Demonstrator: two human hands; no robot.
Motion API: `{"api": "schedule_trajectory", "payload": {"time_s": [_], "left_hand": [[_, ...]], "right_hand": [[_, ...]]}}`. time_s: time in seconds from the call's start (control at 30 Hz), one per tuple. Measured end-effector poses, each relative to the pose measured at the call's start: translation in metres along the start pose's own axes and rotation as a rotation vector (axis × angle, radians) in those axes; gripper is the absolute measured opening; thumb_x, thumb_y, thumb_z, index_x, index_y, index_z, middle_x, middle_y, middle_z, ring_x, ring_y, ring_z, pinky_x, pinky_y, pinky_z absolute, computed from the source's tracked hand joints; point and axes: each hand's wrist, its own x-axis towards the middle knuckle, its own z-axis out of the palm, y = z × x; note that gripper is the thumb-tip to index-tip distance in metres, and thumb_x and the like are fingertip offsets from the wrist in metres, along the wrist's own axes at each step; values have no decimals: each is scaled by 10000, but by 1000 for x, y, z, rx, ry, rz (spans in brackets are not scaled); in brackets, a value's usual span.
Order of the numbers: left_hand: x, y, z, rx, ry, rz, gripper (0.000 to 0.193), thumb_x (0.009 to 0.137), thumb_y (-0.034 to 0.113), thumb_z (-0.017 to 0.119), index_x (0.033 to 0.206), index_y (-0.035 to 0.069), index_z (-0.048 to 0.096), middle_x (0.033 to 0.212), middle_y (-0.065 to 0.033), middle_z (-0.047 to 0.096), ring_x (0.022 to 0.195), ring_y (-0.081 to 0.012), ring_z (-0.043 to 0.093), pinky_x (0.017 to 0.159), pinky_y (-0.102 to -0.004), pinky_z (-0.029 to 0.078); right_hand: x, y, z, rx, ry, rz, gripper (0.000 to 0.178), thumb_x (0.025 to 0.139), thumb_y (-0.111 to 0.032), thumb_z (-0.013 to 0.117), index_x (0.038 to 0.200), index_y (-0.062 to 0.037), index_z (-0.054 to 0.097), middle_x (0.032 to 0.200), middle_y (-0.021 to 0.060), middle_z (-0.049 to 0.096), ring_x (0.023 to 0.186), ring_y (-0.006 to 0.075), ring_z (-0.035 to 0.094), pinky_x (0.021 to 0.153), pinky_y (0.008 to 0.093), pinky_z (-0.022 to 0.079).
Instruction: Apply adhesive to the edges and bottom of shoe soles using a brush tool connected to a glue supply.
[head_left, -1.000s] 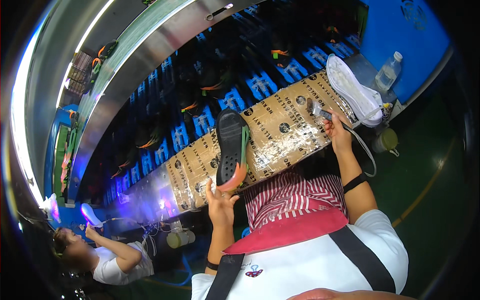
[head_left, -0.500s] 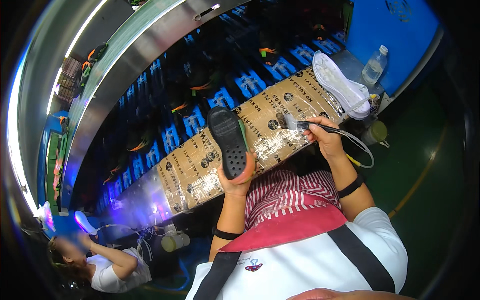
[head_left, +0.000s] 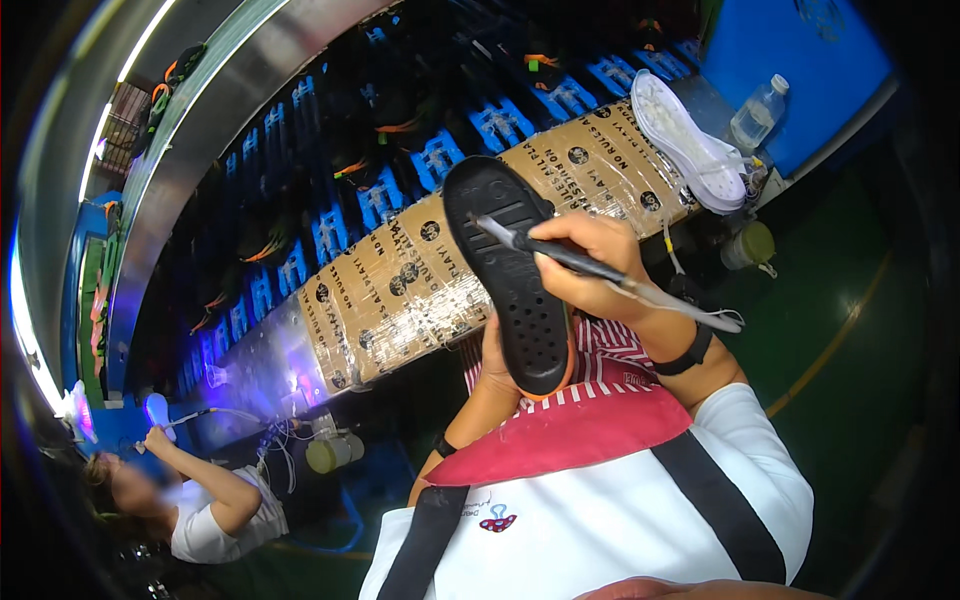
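Above the cardboard-covered worktop point(head_left: 400, 290), your left hand point(head_left: 492, 362) clamps the light, flexible black rubber shoe sole point(head_left: 510, 275) at six o'clock; your right hand point(head_left: 590, 262) pinches the slim pen-like tool point(head_left: 560, 255).

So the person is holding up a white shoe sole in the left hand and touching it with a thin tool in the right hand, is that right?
Not quite. The head view shows the shoe sole in the left hand is black, not white; the white soles lie on the bench. The rest holds: the right hand touches it with a thin tool.
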Motion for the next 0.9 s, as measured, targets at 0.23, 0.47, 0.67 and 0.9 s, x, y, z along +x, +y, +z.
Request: {"api": "schedule_trajectory", "payload": {"time_s": [0.23, 0.47, 0.67, 0.9], "left_hand": [[-15, -7, -23, -57, 110, -30, 561, 794, 446, 541, 1238, 109, 474, 1182, -106, 552, 1082, -263, 536, 946, -408, 420], [-19, 2, -6, 8, 51, 105, 585, 819, 487, 503, 1259, 105, 447, 1231, -119, 508, 1152, -248, 482, 981, -389, 386], [-21, 0, -2, -15, 47, 77, 600, 807, 503, 512, 1246, 98, 451, 1198, -121, 525, 1101, -252, 520, 966, -388, 400], [-19, 5, -5, -66, 23, 116, 555, 810, 490, 520, 1204, 100, 494, 1167, -116, 547, 1068, -249, 540, 940, -389, 421]], "right_hand": [[-5, -7, 25, -264, -149, -285, 276, 630, -29, 678, 890, -8, 590, 703, 104, 562, 617, 262, 569, 545, 326, 463], [-7, -23, 19, -28, -273, -303, 249, 643, -22, 676, 882, -2, 610, 679, 106, 557, 584, 251, 573, 507, 309, 451], [-17, -20, 24, -183, -196, -270, 239, 668, -64, 669, 893, -29, 596, 669, 90, 528, 628, 240, 565, 535, 316, 456], [-22, -19, 19, -73, -132, -244, 218, 635, -31, 666, 845, 4, 616, 654, 109, 570, 523, 238, 560, 473, 303, 441]]}}
